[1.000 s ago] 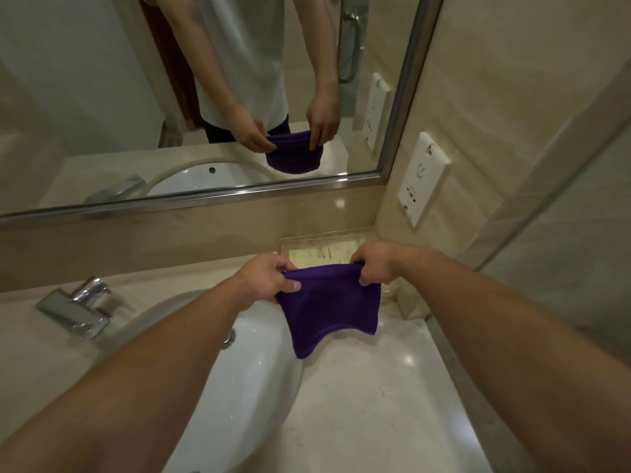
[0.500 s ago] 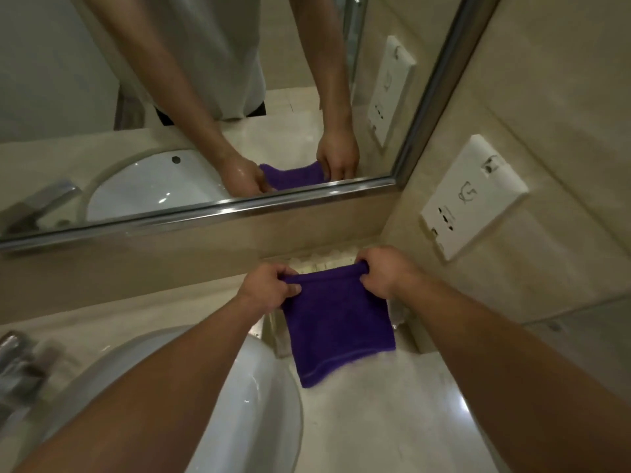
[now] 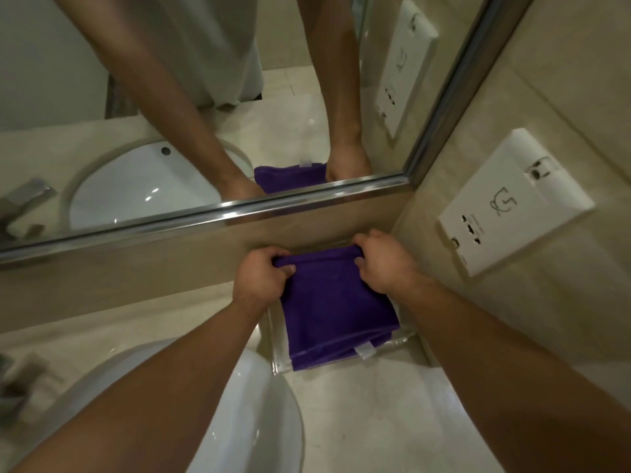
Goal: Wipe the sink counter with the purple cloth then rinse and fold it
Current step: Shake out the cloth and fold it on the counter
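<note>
— Lowered since a second ago: the folded purple cloth (image 3: pixel 336 307), which then hung free above the basin edge, is now laid flat on the clear plastic tray (image 3: pixel 278 339) in the back right corner of the beige stone counter (image 3: pixel 358 414).

— How is it held?

— Its far edge is pinched at both corners. The left hand (image 3: pixel 261 278) is closed on the left corner, thumb on top; the right hand (image 3: pixel 380 262) is closed on the right corner, its fingers (image 3: pixel 362 240) curled over the fold. A small white tag (image 3: pixel 364 351) is seen at the near hem, which reaches the tray's front rim.

— And around it?

— The white oval sink basin (image 3: pixel 266 404) is set just left of the tray, partly hidden by the left forearm. A chrome tap (image 3: pixel 17 380) is blurred at the far left. Behind, a chrome-framed mirror (image 3: pixel 136 97) repeats the cloth and both hands. A white socket plate (image 3: pixel 512 203) is fixed to the tiled wall on the right.
</note>
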